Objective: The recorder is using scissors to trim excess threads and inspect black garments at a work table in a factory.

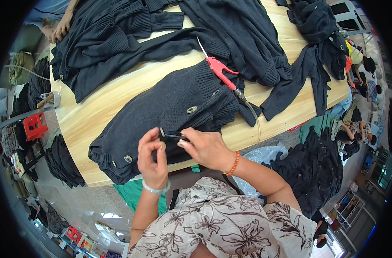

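Note:
A dark grey knit cardigan [161,103] lies folded on the table before me, with large oval buttons [191,110] along its front band. My left hand [154,157] is closed at the cardigan's near edge, its fingertips pinching dark cloth beside a button [162,132] seen edge-on. My right hand [209,149] grips a small dark tool with a thin metal tip [172,136], which points left toward that button. Its exact kind is hidden by my fingers. Beyond the cardigan's ribbed hem rests a red air blow gun [219,69] with a clear hose.
More dark cardigans [110,47] cover the far side of the wooden table [86,129]. Another person's hand [62,28] rests at the far left corner. A dark garment pile [314,172] and clear plastic bag [256,161] lie right of me. A red stool [35,125] stands left.

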### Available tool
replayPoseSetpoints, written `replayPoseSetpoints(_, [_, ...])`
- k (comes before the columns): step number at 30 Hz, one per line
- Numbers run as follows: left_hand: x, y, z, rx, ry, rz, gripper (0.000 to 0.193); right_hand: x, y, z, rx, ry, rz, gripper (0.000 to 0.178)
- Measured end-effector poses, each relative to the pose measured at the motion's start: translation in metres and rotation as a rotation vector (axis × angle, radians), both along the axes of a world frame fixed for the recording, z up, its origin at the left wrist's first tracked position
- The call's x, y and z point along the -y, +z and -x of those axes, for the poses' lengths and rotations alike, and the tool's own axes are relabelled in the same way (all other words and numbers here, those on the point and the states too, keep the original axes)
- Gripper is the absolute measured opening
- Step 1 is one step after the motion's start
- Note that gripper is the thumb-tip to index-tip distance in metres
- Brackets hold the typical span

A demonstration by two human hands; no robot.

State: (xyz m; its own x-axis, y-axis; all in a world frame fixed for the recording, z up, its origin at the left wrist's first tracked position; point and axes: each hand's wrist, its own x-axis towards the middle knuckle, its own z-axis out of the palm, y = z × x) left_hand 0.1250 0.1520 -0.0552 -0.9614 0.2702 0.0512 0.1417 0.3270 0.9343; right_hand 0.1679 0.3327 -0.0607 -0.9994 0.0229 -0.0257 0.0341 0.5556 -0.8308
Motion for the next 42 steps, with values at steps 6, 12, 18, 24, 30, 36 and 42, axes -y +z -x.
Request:
replayPoseSetpoints(6, [0.039,0.032,-0.009,0.169,-0.495,0.180,0.013,-0.088,-0.010,-0.042,-0.022,-0.511,0.082,0.022])
replayPoseSetpoints(12, [0.000,0.004,0.007,-0.180,0.003,0.321,0.035,-0.196,-0.100,-0.104,-0.108,-1.049,0.049,0.024])
replayPoseSetpoints(18, [-0.027,-0.020,0.017,-0.519,-0.239,0.334,0.021,-0.289,-0.191,-0.197,0.098,-1.548,0.110,0.031])
replayPoseSetpoints(24, [-0.027,-0.026,0.005,-0.726,-0.361,0.357,0.025,-0.333,-0.179,-0.172,-0.021,-1.367,-0.430,0.046])
replayPoseSetpoints(30, [-0.017,-0.006,-0.032,-0.438,-0.411,0.272,0.021,-0.306,-0.149,-0.139,-0.061,-1.201,-0.378,0.041])
replayPoseSetpoints(36, [-0.015,-0.007,-0.006,-0.184,0.113,0.200,0.034,-0.196,-0.042,-0.050,-0.172,-0.491,-0.183,0.019])
replayPoseSetpoints(42, [-0.028,-0.017,0.009,-0.199,0.041,0.336,0.038,-0.147,-0.048,0.054,-0.109,-0.284,-0.368,0.022])
